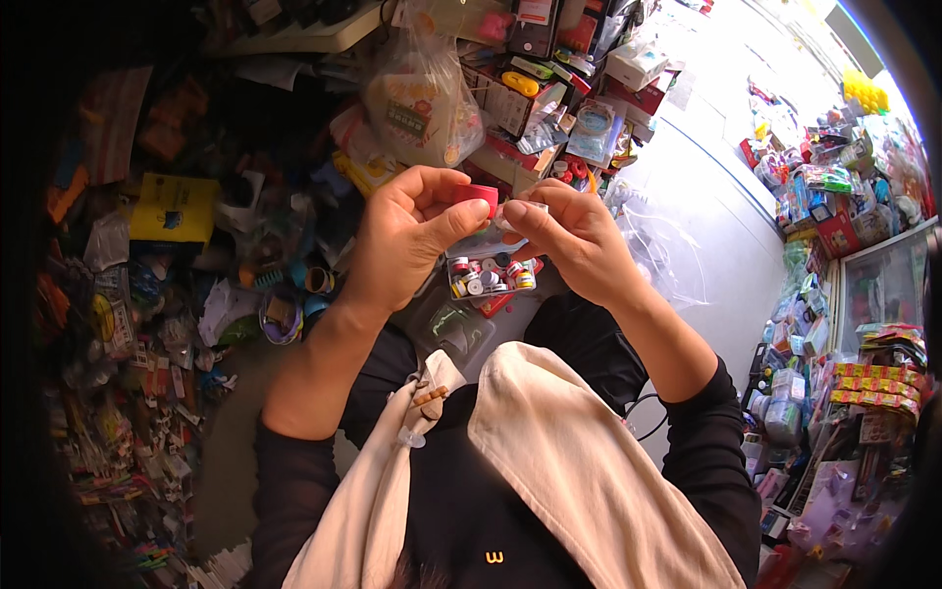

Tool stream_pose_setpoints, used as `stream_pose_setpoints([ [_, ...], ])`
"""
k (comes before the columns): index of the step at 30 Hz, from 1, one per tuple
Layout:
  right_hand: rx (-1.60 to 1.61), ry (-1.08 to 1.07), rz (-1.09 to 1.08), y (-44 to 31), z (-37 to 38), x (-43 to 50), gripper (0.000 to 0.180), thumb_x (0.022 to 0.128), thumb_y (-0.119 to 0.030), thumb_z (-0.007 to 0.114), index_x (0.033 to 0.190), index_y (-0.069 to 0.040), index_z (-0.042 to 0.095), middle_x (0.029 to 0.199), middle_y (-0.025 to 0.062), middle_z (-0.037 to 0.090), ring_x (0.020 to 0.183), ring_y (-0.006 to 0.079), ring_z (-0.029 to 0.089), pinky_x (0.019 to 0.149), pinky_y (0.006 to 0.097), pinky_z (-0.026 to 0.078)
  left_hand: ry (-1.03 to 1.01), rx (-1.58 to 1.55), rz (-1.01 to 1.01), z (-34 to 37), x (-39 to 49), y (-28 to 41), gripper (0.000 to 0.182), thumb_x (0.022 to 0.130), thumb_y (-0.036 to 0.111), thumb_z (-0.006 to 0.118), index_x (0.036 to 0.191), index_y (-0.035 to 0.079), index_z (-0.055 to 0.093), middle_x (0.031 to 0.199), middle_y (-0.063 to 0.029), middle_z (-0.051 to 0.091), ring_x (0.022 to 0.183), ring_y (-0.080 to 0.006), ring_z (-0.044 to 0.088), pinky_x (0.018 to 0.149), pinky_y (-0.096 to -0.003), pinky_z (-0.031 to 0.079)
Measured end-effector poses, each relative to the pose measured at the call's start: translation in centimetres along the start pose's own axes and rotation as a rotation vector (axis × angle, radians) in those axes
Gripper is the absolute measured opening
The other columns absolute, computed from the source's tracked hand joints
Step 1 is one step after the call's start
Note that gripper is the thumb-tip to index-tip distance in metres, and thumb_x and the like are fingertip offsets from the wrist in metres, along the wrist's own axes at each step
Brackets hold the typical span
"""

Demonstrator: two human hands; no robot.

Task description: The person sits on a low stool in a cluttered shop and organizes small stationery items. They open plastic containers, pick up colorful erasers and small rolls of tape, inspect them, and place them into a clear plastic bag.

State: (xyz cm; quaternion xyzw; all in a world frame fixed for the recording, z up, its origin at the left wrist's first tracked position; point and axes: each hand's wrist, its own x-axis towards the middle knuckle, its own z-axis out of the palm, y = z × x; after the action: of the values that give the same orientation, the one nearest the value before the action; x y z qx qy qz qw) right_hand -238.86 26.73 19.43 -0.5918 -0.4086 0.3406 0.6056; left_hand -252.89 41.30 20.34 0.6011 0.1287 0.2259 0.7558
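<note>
My left hand (397, 243) pinches a small red piece (478, 194) between thumb and fingers. Close beside it, my right hand (585, 239) grips a small whitish, see-through item (536, 209); the fingers hide much of it. Below both hands sits a clear plastic box (494, 296), its lid raised at the back. Inside lie several small spool-like cylinders (489, 279) in red, white, yellow and black. Something flat and red (496, 305) shows under the box's front edge. Nearer to me is a clear plastic container (460, 331).
A filled plastic bag (419, 110) stands beyond my hands, with stacked boxes (504, 99) to its right. A yellow box (174, 212) rests among clutter on the left. White strands (673, 254) lie on the pale floor (725, 184). Packaged goods (831, 191) crowd the right side.
</note>
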Motion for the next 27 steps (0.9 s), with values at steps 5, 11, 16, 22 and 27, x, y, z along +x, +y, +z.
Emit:
stream_pose_setpoints([
  [5, -0.417, 0.117, -0.208, 0.5, 0.2, 0.2, 0.027, 0.091, -0.021, 0.066, 0.086, 0.005, 0.062, 0.088, 0.0054, 0.053, 0.076, 0.0108, 0.056, 0.066, 0.0248, 0.045, 0.081, -0.082, 0.102, 0.8, -0.9, -1.5, 0.027, 0.086, 0.006, 0.071, 0.108, -0.004, 0.058, 0.1, -0.0102, 0.066, 0.091, -0.0129, 0.065, 0.085, -0.0261, 0.053],
  [11, -0.35, 0.093, -0.124, 1.4, 0.4, 0.7, 0.027, 0.089, -0.022, 0.069, 0.089, 0.005, 0.062, 0.092, 0.0063, 0.055, 0.081, 0.0117, 0.058, 0.07, 0.0251, 0.048, 0.081, -0.257, -0.016, 0.4, -1.0, -2.9, 0.033, 0.09, 0.005, 0.063, 0.121, -0.003, 0.055, 0.11, -0.0099, 0.065, 0.1, -0.0173, 0.065, 0.094, -0.0311, 0.052],
  [16, -0.478, 0.119, -0.202, 2.6, 1.1, 0.3, 0.029, 0.086, -0.021, 0.071, 0.094, 0.005, 0.061, 0.094, 0.0101, 0.056, 0.081, 0.017, 0.064, 0.071, 0.0295, 0.052, 0.088, -0.252, -0.069, -0.1, -1.4, -4.3, 0.039, 0.085, 0.002, 0.072, 0.12, -0.002, 0.057, 0.108, -0.0067, 0.065, 0.097, -0.012, 0.063, 0.088, -0.0242, 0.051],
  [22, -0.416, -0.024, -0.19, 3.6, 1.1, -0.3, 0.034, 0.09, -0.027, 0.069, 0.099, 0.005, 0.06, 0.097, 0.0105, 0.055, 0.083, 0.0178, 0.062, 0.072, 0.0294, 0.051, 0.066, -0.171, -0.146, -1.8, -2.0, -4.9, 0.037, 0.084, 0.001, 0.072, 0.118, -0.002, 0.058, 0.105, -0.0076, 0.067, 0.093, -0.0123, 0.064, 0.087, -0.0243, 0.052],
  [27, -0.311, -0.133, -0.165, 4.2, 1.0, -0.6, 0.034, 0.092, -0.027, 0.067, 0.101, 0.005, 0.061, 0.099, 0.0108, 0.055, 0.083, 0.0174, 0.058, 0.07, 0.0293, 0.047, 0.068, -0.08, -0.1, -2.3, -2.5, -5.5, 0.037, 0.086, 0.003, 0.071, 0.119, -0.005, 0.056, 0.105, -0.0089, 0.067, 0.094, -0.0127, 0.064, 0.087, -0.0249, 0.052],
])
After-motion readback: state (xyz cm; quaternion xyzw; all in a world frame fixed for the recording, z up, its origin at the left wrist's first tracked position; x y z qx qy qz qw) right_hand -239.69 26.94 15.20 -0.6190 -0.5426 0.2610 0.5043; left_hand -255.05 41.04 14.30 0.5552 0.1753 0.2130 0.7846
